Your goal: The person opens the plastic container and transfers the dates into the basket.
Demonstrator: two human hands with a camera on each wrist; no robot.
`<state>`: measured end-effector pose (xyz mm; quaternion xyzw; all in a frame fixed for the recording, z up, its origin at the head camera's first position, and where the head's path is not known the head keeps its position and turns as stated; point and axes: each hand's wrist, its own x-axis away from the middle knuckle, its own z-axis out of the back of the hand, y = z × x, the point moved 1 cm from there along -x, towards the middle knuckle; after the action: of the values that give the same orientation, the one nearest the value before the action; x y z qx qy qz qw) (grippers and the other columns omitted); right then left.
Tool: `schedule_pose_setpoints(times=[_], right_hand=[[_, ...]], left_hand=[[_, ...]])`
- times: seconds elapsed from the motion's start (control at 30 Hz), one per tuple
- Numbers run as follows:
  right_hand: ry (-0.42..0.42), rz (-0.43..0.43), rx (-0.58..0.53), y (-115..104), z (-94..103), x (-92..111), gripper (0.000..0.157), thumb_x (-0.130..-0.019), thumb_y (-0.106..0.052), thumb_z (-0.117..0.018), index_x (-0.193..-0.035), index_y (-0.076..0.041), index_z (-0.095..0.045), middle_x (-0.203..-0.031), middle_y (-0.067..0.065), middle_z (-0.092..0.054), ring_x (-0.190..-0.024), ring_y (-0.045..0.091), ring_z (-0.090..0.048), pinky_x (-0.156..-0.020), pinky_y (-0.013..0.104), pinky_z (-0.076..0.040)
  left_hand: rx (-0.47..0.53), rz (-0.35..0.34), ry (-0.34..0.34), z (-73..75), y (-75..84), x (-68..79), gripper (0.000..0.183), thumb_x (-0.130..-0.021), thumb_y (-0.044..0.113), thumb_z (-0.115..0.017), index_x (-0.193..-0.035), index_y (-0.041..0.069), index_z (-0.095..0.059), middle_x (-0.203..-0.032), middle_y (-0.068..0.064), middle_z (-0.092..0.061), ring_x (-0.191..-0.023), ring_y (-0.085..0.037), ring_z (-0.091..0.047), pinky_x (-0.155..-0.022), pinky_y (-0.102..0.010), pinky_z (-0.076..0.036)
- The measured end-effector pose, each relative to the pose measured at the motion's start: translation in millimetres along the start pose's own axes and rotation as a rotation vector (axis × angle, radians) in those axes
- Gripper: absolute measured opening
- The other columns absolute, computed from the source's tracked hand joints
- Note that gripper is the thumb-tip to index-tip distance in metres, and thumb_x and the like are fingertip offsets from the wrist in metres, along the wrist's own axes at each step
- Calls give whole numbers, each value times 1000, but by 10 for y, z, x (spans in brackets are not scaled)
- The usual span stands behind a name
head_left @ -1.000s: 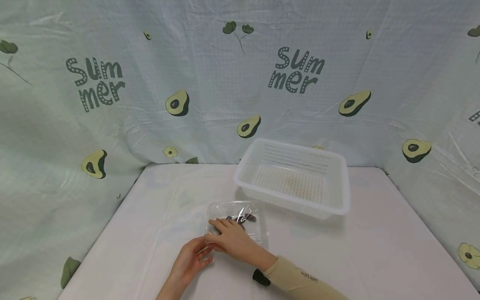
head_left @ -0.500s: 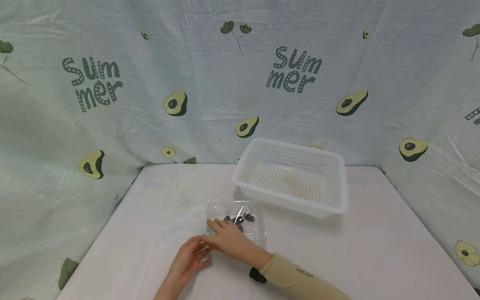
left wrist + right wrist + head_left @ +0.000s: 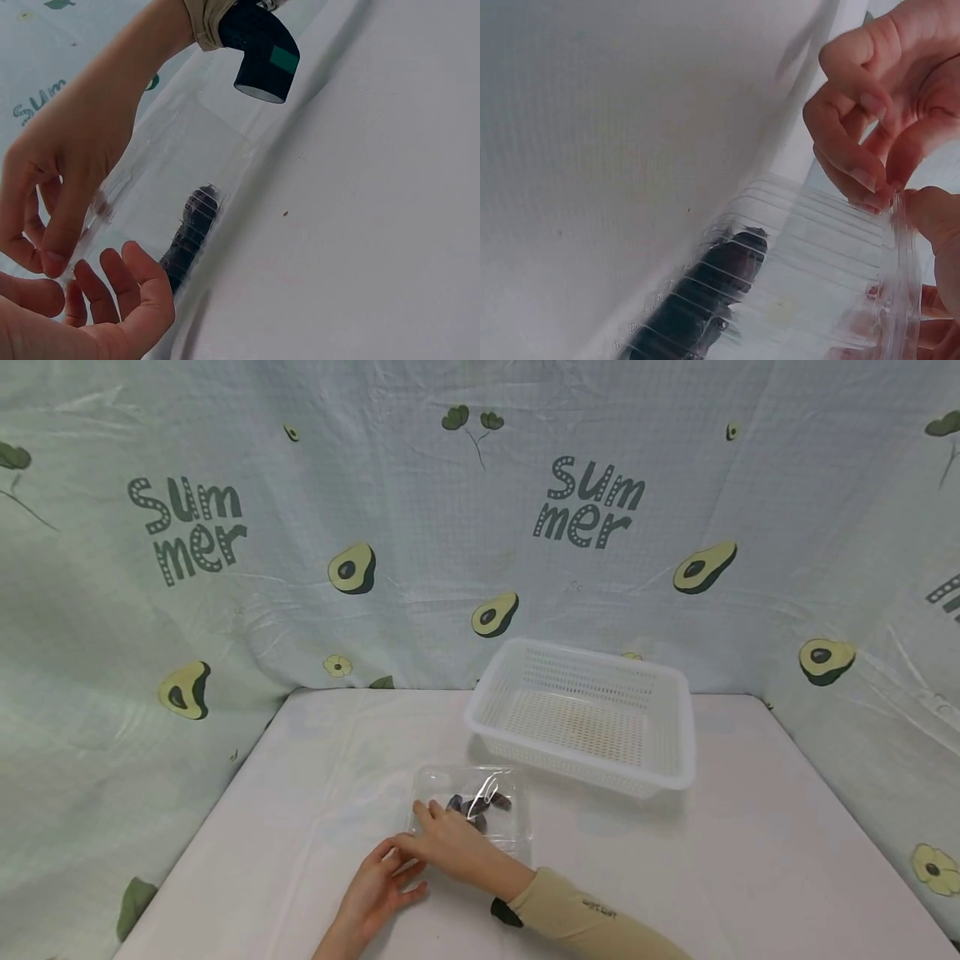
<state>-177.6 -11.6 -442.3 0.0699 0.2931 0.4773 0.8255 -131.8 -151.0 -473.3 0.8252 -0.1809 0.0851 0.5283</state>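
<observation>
A clear plastic box [image 3: 517,837] with a lid lies on the white table. Inside it are several dark, oblong pieces [image 3: 476,806]; their kind is unclear. At the box's near left corner, my left hand [image 3: 369,893] pinches the rim [image 3: 900,247] between thumb and fingertip, its other fingers loosely bent. Reaching across from the right, my right hand [image 3: 459,847] has its thumb at the same corner, right beside the left fingertips. Its other fingers bend over the lid's left side, gripping the edge. The right hand covers part of the box in the head view.
Behind the box to the right stands a white perforated plastic basket [image 3: 585,766]. A printed curtain [image 3: 420,527] hangs behind and beside the table [image 3: 750,827]. A dark device [image 3: 266,56] is worn on the right wrist.
My right hand has drawn slightly toward me, with its fingers bending more, so more of the dark pieces shows. My left hand stays at the corner with small finger shifts.
</observation>
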Motion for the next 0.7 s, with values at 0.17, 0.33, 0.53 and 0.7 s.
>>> schedule_pose_setpoints(times=[0.17,0.33,0.53,0.7], right_hand=[[-4,9,88,-30,-7,-16,21,-84,-17,-57,-100,-29,-52,-92,3,-54,-68,12,-54,-44,18,-38],[2,15,124,-43,-4,-14,18,-85,-16,-55,-100,-26,-51,-100,9,-57,-79,19,-63,-50,22,-47],[38,43,168,-38,-44,-15,13,-85,-15,-54,-93,-21,-46,-94,7,-57,-75,19,-64,-49,21,-47],[84,33,100,4,-57,-31,11,-88,-21,-53,-86,-20,-42,-77,-1,-49,-59,10,-53,-39,15,-29]], left_hand=[[-41,-20,64,-1,-3,-13,13,-92,14,-47,-94,25,-55,-91,10,-57,-87,-8,-57,-73,-31,-49],[-50,-23,83,-19,11,-12,12,-90,14,-49,-92,24,-57,-89,10,-56,-85,-8,-56,-72,-32,-49],[-77,-26,105,-21,15,-28,15,-90,13,-48,-90,25,-58,-86,11,-57,-83,-8,-56,-70,-31,-49],[-88,-19,110,-27,18,-26,17,-90,16,-50,-92,30,-59,-87,14,-61,-84,-7,-56,-70,-31,-49]])
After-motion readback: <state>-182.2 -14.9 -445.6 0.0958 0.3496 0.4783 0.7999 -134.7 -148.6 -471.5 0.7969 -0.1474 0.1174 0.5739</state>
